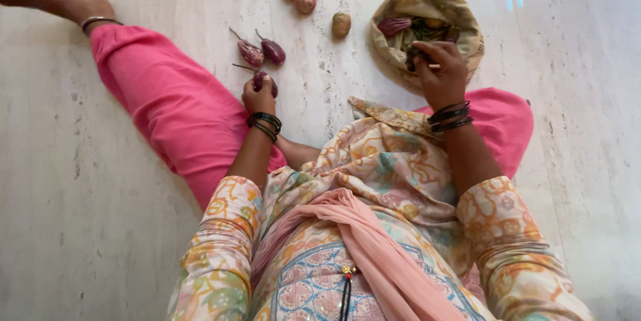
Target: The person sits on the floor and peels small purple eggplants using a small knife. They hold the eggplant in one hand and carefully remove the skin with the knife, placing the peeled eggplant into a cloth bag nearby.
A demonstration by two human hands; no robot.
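Nearest, the left hand (259, 97) had its fingers closed round a small purple brinjal (262, 79), stem pointing away to the left towards two more brinjals (262, 51) just beyond, while farther off the right hand (441, 74) gripped something small, unclear, over the open cloth bag (461, 17).

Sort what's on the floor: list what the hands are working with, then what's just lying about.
In hand:
- left hand holds a small purple brinjal
- right hand reaches into the cloth bag

Lying about:
- two brinjals
- three potatoes
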